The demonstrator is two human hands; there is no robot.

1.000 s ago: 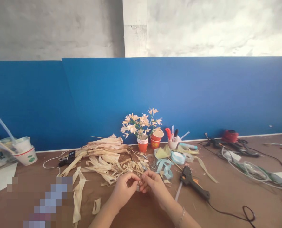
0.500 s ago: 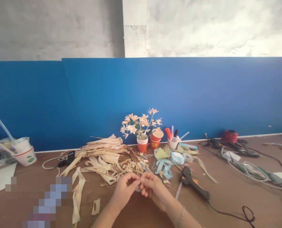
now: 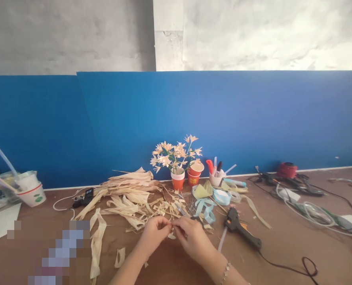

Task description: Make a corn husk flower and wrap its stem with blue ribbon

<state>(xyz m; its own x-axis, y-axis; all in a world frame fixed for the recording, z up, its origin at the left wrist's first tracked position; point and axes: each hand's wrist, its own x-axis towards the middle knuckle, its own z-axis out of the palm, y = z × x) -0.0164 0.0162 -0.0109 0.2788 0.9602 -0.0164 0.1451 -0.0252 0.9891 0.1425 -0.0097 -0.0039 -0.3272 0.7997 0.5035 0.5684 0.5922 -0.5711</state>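
My left hand (image 3: 155, 234) and my right hand (image 3: 192, 236) meet fingertip to fingertip above the table edge nearest me. Both are closed in a pinch, and whatever sits between the fingertips is too small to make out. Just beyond them lie cut scraps of dried husk (image 3: 164, 208) and a pair of scissors (image 3: 181, 209), partly hidden by my fingers. Behind, pale husk flowers (image 3: 176, 152) on green stems stand in a stack of red and white paper cups (image 3: 177, 182). A small pale scrap (image 3: 172, 236) shows below my fingertips.
Long dried husks (image 3: 128, 186) spread to the left. On the right lie a black glue gun (image 3: 242, 229) with its cord, blue ribbon (image 3: 205, 209), a roll of tape (image 3: 221, 196) and tangled cables (image 3: 309, 213). A white cup of pens (image 3: 215, 180) stands by the blue partition (image 3: 223, 118).
My right hand has turned palm-down and its fingers have drawn together. The thin pale piece seen between my fingertips earlier no longer shows clearly. My left hand has shifted only slightly.
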